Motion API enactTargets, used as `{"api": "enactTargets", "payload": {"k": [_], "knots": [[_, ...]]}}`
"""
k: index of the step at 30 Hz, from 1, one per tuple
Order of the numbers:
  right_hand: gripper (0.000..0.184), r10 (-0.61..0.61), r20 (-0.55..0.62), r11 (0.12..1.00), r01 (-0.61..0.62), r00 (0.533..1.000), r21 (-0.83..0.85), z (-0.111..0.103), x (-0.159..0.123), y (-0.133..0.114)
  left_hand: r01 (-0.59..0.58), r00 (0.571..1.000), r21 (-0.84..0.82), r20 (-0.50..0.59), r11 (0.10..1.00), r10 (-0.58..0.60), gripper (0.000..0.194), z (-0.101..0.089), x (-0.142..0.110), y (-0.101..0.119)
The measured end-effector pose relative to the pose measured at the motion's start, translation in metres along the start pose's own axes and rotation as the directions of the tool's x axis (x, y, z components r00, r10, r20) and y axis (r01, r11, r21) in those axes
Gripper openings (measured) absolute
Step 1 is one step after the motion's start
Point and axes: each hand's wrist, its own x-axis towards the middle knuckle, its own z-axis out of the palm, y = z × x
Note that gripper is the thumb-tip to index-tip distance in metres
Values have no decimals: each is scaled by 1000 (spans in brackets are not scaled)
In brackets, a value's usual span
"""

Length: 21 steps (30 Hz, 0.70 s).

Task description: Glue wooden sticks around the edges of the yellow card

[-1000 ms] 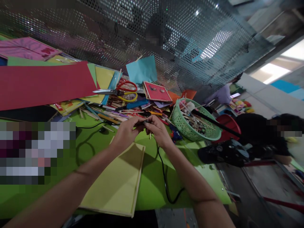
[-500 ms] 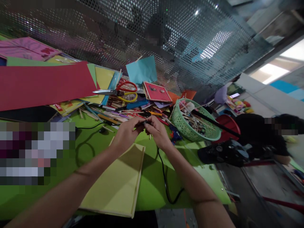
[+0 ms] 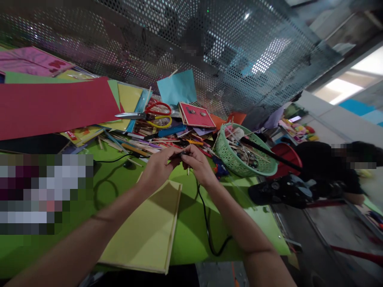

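Observation:
My left hand [image 3: 160,165] and my right hand [image 3: 196,161] meet over the green table, fingertips pinched together on a small dark object [image 3: 180,154]. The fingers cover most of it, so I cannot make out its kind. Below them lies a yellow board [image 3: 143,227] with thin sticks along its edges, partly under my left forearm. A black cord [image 3: 206,223] runs down the table beneath my right wrist. Just right of my right hand is a blue tool [image 3: 220,167], perhaps a glue gun.
Red-and-yellow-handled scissors [image 3: 158,113] lie on a pile of sticks and pens behind my hands. A green basket [image 3: 227,155] stands at the right, near a black device [image 3: 281,191]. Red paper [image 3: 56,105] lies at left. A perforated metal screen [image 3: 179,48] rises behind. Another person [image 3: 323,167] is at right.
The hands stay pinched together in nearly the same place. The whole view has shifted very slightly.

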Motion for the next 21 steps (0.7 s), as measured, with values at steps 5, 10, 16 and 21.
{"api": "enactTargets", "payload": {"k": [5, 10, 16, 21], "knots": [[20, 8, -15, 1000, -8, 1000, 14, 0, 1, 1, -23, 1000, 29, -2, 999, 23, 21, 2, -1, -2], [19, 11, -19, 999, -10, 1000, 36, 0, 0, 2, -6, 1000, 15, 6, 1000, 6, 21, 1, 0, 0], [21, 32, -16, 997, -30, 999, 74, 0, -1, -1, -14, 1000, 13, -1, 1000, 15, 21, 0, 1, 0], [24, 30, -26, 999, -29, 999, 45, 0, -1, -1, -26, 1000, 32, 4, 999, 26, 23, 0, 1, 1]]}}
